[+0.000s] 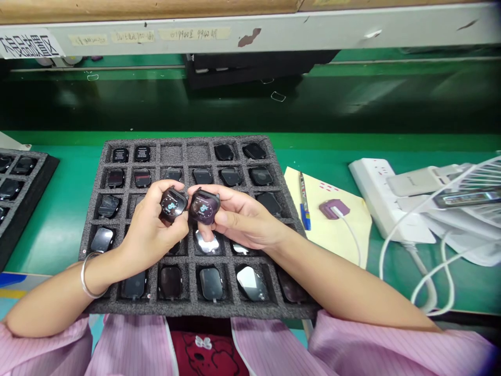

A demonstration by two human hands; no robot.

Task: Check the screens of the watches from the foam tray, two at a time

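Side by side over a grey foam tray (180,312), my two hands each grip a dark smartwatch without a strap. My left hand (151,224) is closed on one smartwatch (173,204), its screen lit with small white and blue marks. Closed on the other smartwatch (204,207) is my right hand (245,216), and that screen is lit too. The watches are nearly touching. Below them, several more watch bodies sit in the tray's square compartments, among them one with a bright reflective face (251,283). Two compartments in the back row (172,153) hold nothing. My hands hide some middle compartments.
On the right, a yellow paper (336,237) carries a blue pen (304,203) and a purple charger (333,209). Beyond it lie a white power strip (391,203) and looped white cables (446,261). Another foam tray (45,172) is at the left. A shelf edge (274,34) crosses above.
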